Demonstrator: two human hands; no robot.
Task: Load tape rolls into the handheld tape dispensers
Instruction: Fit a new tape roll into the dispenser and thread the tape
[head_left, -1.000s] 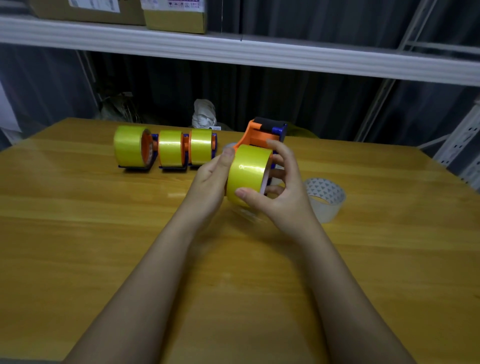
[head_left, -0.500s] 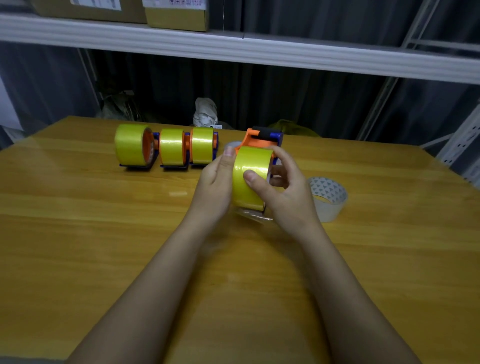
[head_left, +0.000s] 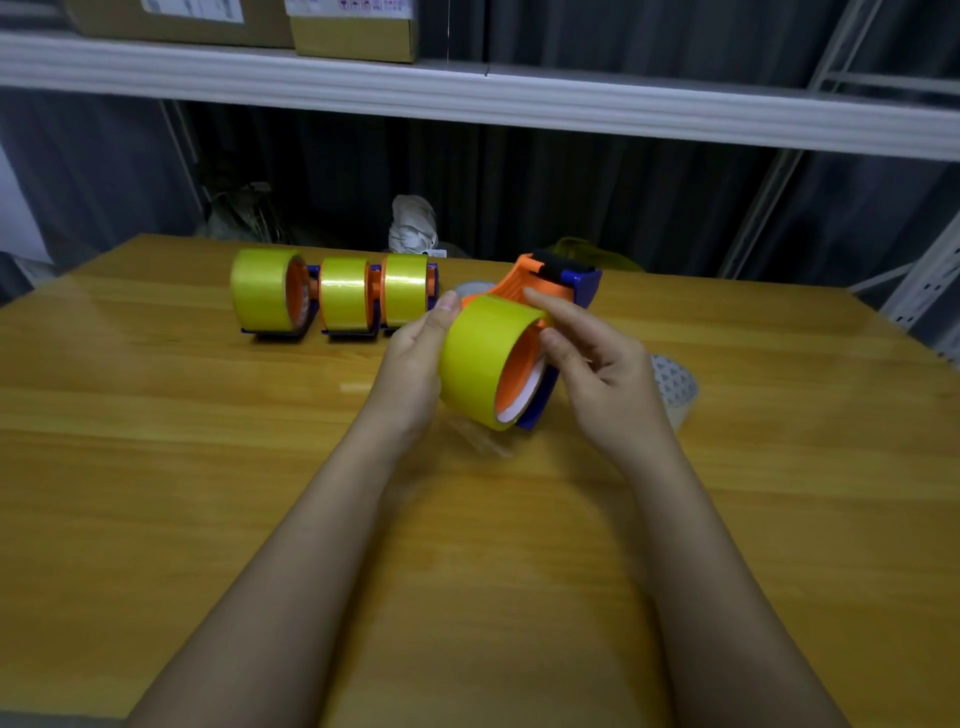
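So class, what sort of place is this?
Probably a stockroom or packing area: cardboard boxes on a metal shelf, and loaded tape dispensers lined up on a wooden table.

Near the table's (head_left: 156, 467) centre, the left hand (head_left: 410, 364) is gripping a yellow tape roll (head_left: 480, 358) seated on an orange-and-blue dispenser (head_left: 553, 288), its thumb lying along the roll's top edge. The right hand (head_left: 602, 374) is hovering at the roll's 3 o'clock side, fingers loosely extended toward the rim and the orange hub. At 10 o'clock from the hands, three loaded dispensers (head_left: 340, 296) are standing in a row, just beside one another. A clear tape roll (head_left: 675, 389) is lying at 3 o'clock, partly hidden behind the right hand. A shelf (head_left: 571, 109) carrying cardboard boxes (head_left: 353, 26) is running across at 12 o'clock.
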